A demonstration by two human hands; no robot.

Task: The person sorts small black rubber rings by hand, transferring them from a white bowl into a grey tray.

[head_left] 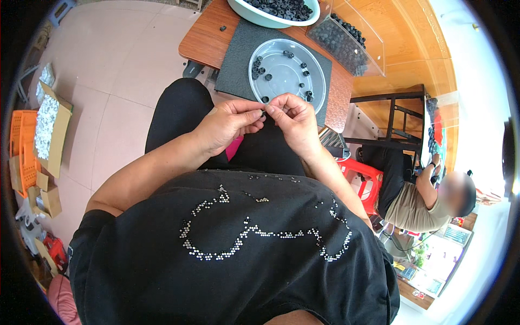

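By brown bench (203,43) beyond left fingers (250,116), clamps small black part (263,114) between them; presses right fingers (278,112) together just beside, can't tell whether holding anything. Could drop part onto lap (264,149) below fingers through loosened pinch.

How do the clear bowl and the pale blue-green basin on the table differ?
Colour: the clear bowl is see-through; the pale blue-green basin looks opaque.
Fill: the clear bowl has a few scattered black parts, much of its bottom bare; the basin holds a dense mass of them.
Framing: the clear bowl is all within the picture; the basin is cut off at the top edge.
Shared: both are rounded and hold small black parts.
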